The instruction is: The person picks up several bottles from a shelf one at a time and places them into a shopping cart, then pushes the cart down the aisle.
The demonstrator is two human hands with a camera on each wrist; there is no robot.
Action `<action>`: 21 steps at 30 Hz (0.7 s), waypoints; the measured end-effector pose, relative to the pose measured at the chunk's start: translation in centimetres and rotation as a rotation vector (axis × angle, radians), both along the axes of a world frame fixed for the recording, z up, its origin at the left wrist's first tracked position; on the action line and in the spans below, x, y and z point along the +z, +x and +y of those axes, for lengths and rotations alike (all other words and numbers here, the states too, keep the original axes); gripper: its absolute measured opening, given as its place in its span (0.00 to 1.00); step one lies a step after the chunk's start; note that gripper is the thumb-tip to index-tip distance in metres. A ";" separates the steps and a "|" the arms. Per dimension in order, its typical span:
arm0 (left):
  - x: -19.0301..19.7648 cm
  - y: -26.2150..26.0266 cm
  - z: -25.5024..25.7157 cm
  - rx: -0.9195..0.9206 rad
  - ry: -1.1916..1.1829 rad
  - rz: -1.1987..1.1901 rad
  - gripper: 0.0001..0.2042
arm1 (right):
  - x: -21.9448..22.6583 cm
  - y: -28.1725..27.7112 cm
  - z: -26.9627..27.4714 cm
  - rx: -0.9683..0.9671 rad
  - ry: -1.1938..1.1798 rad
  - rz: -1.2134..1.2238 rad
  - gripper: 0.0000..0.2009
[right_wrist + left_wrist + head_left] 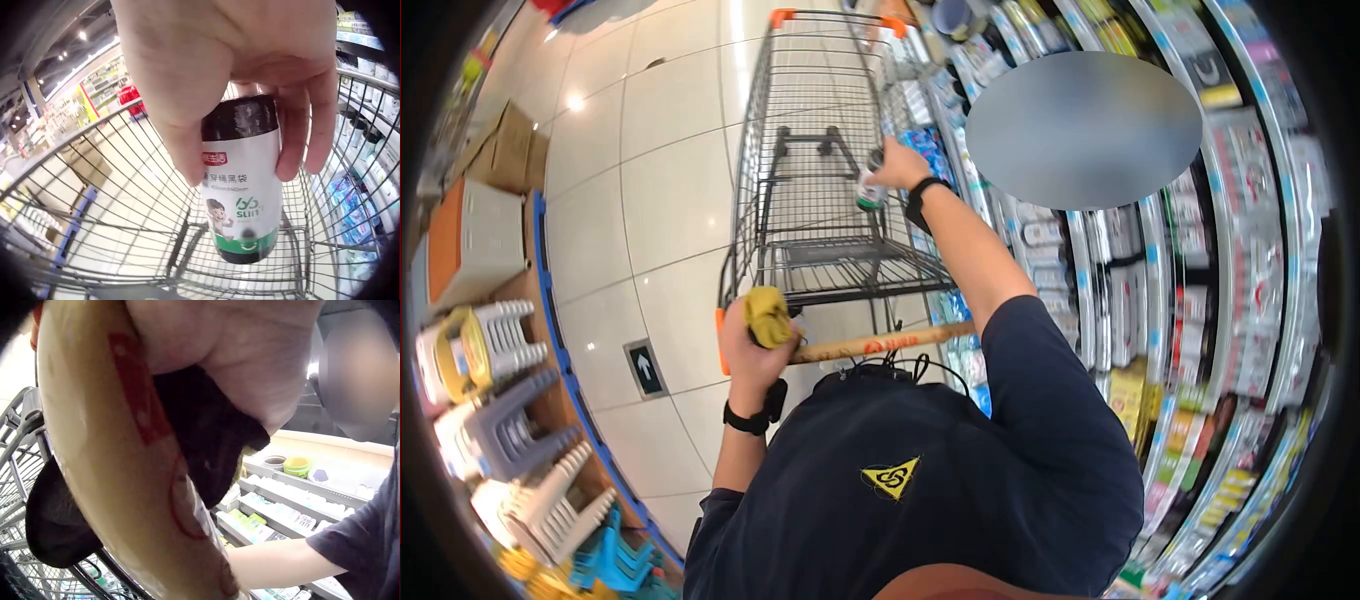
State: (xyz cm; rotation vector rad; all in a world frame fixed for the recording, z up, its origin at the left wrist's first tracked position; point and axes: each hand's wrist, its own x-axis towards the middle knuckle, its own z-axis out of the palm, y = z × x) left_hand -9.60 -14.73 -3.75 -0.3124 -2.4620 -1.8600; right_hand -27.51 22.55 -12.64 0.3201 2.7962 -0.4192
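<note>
In the right wrist view my right hand (237, 69) pinches the upper end of a black roll in a white and green wrapper (240, 187), upright inside the wire cart. The head view has that right hand (902, 165) with the roll (868, 188) over the cart basket (810, 100). My left hand (752, 350) is at the left end of the cart's handle (880, 345), with a yellow-green bundle (768, 317) at its fingers. Close to the left wrist camera, the left hand (231, 344) has dark material (200, 431) against its palm, beside the handle (106, 444).
Shelves of packaged goods (1190, 230) line the right side. Plastic stools (490, 350) and storage boxes (480, 240) stand at the left, beyond the tiled floor (600, 260). A floor arrow sign (644, 367) lies left of the cart.
</note>
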 end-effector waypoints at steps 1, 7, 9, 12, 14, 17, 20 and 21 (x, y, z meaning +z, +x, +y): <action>0.8 0.5 -0.8 -0.017 -0.017 -0.009 0.17 | -0.9 0.9 -1.2 -0.024 0.011 -0.054 0.41; 0.8 -0.8 -0.8 -0.063 0.052 0.040 0.15 | -4.1 1.4 -1.3 0.189 0.206 -0.334 0.40; 0.4 -1.0 -0.9 -0.086 0.055 0.065 0.15 | -6.1 2.6 -1.3 0.198 0.206 -0.386 0.41; 0.7 -1.6 -1.1 -0.105 0.079 0.047 0.15 | -7.9 3.7 -1.2 0.211 0.232 -0.466 0.42; 0.6 -1.8 -1.2 -0.135 0.080 0.026 0.15 | -9.1 4.4 -1.1 0.208 0.247 -0.519 0.41; 0.5 -1.7 -1.3 -0.139 0.073 0.005 0.15 | -9.0 4.7 0.0 0.228 0.315 -0.743 0.26; 0.3 -1.8 -1.3 -0.165 0.039 -0.005 0.18 | -5.8 5.1 0.8 0.224 0.279 -0.724 0.25; -0.3 -1.4 -1.6 -0.196 0.059 0.008 0.18 | -4.6 5.6 1.6 0.233 0.190 -0.652 0.26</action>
